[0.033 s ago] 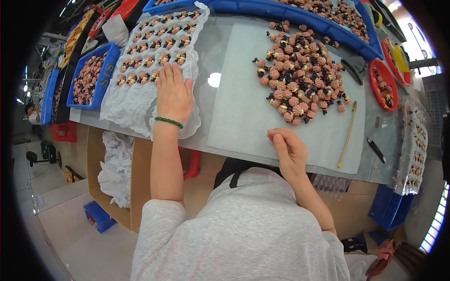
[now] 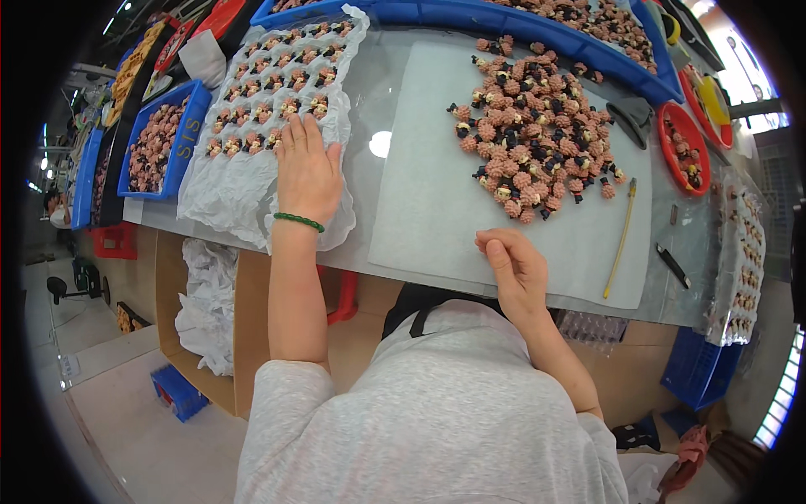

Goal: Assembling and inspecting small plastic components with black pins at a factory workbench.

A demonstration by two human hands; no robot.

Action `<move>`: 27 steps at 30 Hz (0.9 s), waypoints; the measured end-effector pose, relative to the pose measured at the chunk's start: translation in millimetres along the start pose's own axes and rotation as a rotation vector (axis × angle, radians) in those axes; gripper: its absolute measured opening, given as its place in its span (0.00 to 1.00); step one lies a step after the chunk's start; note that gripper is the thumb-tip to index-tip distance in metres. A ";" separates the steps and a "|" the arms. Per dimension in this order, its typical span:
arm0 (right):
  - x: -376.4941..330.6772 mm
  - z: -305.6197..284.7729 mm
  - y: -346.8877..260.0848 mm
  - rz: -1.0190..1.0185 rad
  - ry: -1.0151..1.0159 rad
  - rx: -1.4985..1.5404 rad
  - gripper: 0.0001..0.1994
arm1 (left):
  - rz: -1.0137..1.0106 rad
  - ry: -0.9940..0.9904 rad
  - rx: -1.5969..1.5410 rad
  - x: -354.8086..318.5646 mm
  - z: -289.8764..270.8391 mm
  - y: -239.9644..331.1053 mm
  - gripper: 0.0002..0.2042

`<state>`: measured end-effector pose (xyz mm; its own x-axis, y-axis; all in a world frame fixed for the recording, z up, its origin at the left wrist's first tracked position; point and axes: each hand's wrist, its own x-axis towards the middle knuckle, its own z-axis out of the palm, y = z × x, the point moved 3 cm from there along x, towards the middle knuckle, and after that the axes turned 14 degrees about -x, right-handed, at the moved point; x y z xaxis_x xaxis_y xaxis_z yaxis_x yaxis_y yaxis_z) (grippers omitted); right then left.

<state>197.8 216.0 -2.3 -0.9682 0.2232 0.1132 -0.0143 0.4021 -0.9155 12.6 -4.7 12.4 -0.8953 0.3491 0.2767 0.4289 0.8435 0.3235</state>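
Note:
My left hand [image 2: 309, 181] lies palm down over a tray lined with crumpled white paper [image 2: 220, 200], its fingers stretched out. Its fingertips meet the nearest row of small pink-and-black figurines [image 2: 255, 143]; whether they press on one is hidden. Several rows of these figurines fill the far part of the tray. My right hand [image 2: 518, 273] hovers at the near edge of a pale foam sheet [image 2: 420, 210], fingers curled in against the thumb. Anything inside it is out of sight. Beyond it on the sheet is a loose heap of the same figurines [image 2: 537, 139].
Blue bins of figurines stand left [image 2: 191, 143] and along the back [image 2: 453, 15]. At right are a yellow stick [image 2: 621, 239], a black pen-like tool [image 2: 672, 265], a red dish [image 2: 684, 151] and a bagged tray [image 2: 739, 269]. Below left sits a cardboard box [image 2: 245, 328] with white paper.
The whole view has shifted very slightly. Both hands hold the same poses over the same spots.

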 end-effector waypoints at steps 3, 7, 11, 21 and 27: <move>7.5 -6.7 -3.8 -0.020 0.045 0.037 0.07 | -0.045 -0.021 -0.003 -0.2 0.7 -4.9 0.27; 41.9 -36.6 -21.6 -0.159 0.253 -0.240 0.07 | 0.066 0.214 0.072 -2.2 -24.5 41.1 0.26; 96.1 -52.0 -30.4 -0.229 0.397 -0.385 0.07 | 0.272 0.249 -0.620 -19.4 -34.5 99.5 0.15; 93.9 -33.7 -41.4 -0.250 0.228 -0.422 0.16 | -0.019 -0.120 -1.325 -44.9 12.7 132.4 0.09; 37.0 -18.4 -36.5 -0.294 0.132 -0.269 0.18 | -0.321 -0.370 -1.857 -46.1 33.3 140.4 0.08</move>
<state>167.1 226.0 42.4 -0.8921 0.1694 0.4190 -0.2022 0.6794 -0.7053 110.0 111.2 14.9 -0.8250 0.5598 -0.0775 -0.3859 -0.4579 0.8009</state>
